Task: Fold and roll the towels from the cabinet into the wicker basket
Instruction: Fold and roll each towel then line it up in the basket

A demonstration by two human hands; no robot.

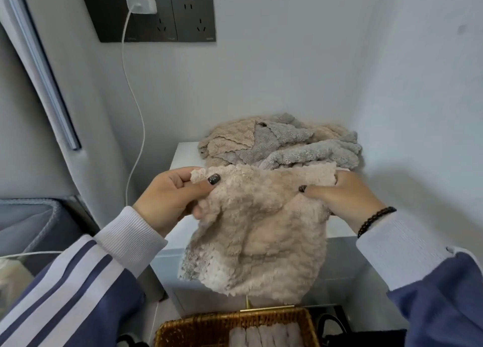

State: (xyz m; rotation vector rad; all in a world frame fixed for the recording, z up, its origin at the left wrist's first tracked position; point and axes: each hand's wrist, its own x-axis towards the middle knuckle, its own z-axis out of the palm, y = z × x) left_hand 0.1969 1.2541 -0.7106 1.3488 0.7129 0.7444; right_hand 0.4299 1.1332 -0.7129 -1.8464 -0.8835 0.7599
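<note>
Head view showed both hands holding up a fluffy beige towel (257,231) by its top edge, over the front edge of the white cabinet top (183,153). The left hand (170,200) pinched the top left corner between thumb and fingers. The right hand (345,197) had its fingers curled tight on the top right corner. The towel hung down crumpled and not flat.

To fold it well, the hands would likely need to pull the top edge straight, so the cloth hung smooth, and then bring the corners together evenly.

A messy pile of beige and grey towels (282,143) lay at the back of the cabinet top, still to do. Below, the brown wicker basket (198,328) already held a row of pale rolled towels (266,335) side by side.
</note>
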